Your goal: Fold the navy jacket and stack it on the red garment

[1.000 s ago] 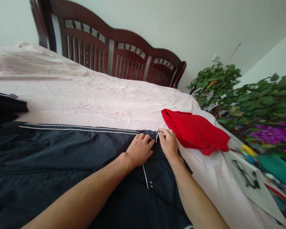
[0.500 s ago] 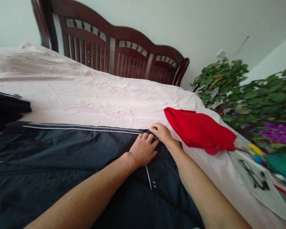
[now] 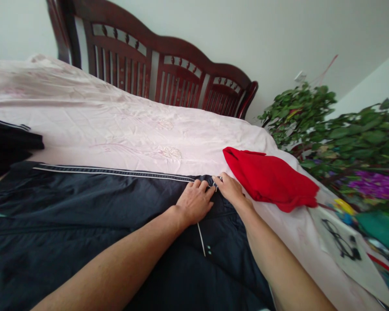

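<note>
Dark navy trousers (image 3: 116,203) with thin white piping (image 3: 116,173) along the far edge lie spread on the bed. My left hand (image 3: 196,202) rests on them near their right end, fingers bent and closed on the cloth. Just to its right, my right hand (image 3: 230,188) pinches the far edge, where a short bit of white trim shows at the fingertips. Below my left hand runs a thin white line (image 3: 201,239), either cord or piping; I cannot tell which. What lies under the palms is hidden.
A folded red garment (image 3: 270,179) lies right of my hands on the pale pink sheet (image 3: 142,129). Black clothing (image 3: 13,144) sits at the far left. Glasses (image 3: 339,239) rest on a pale surface at right, near leafy plants (image 3: 359,129). Behind stands a dark wooden headboard (image 3: 178,45).
My right hand has shifted slightly right and toward me, and white trim now shows at its fingertips. My left hand stays nearly in place on the trousers.
</note>
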A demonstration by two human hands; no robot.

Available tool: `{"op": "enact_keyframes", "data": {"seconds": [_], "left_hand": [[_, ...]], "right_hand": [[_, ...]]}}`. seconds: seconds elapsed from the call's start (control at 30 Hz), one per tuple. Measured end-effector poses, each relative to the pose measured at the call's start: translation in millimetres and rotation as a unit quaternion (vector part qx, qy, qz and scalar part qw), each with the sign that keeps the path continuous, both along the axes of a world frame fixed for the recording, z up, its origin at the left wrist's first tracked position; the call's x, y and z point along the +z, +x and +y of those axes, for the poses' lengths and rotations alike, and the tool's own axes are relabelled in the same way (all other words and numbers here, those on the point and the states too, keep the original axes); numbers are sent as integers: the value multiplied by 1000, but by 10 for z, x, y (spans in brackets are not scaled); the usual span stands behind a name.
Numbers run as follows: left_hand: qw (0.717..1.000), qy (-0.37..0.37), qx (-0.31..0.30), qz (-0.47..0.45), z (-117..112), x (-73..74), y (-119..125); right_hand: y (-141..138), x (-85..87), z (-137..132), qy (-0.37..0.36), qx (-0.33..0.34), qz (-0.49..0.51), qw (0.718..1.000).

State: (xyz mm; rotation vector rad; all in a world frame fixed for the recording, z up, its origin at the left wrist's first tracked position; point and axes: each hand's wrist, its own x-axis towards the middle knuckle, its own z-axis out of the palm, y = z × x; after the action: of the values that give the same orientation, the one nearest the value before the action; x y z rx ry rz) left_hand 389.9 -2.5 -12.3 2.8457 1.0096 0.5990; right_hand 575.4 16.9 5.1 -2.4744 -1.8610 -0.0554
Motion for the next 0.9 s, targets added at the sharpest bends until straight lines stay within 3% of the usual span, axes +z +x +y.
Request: {"op": "enact_keyframes", "data": {"seconds": [0.2, 0.43, 0.57, 0.67, 0.77, 0.9], "left_hand": [[994, -34, 102, -19, 63, -5, 102], [995, -29, 98, -1, 94, -7, 115], [995, -22, 93, -5, 97, -38, 116], [996, -22, 83, -14, 100, -64, 103], [997, -40, 68, -26, 112, -76, 72], [987, -117, 45, -102, 190, -78, 29]], "right_hand": [[25, -73, 65, 18, 13, -24, 999], [192, 80, -2, 33, -35, 27, 998], [89, 40, -159, 120, 70, -9, 990], [3, -126, -227, 65, 141, -14, 988], [1, -236, -223, 9, 129, -9, 992], [-5, -121, -150, -16, 84, 16, 996]]}}
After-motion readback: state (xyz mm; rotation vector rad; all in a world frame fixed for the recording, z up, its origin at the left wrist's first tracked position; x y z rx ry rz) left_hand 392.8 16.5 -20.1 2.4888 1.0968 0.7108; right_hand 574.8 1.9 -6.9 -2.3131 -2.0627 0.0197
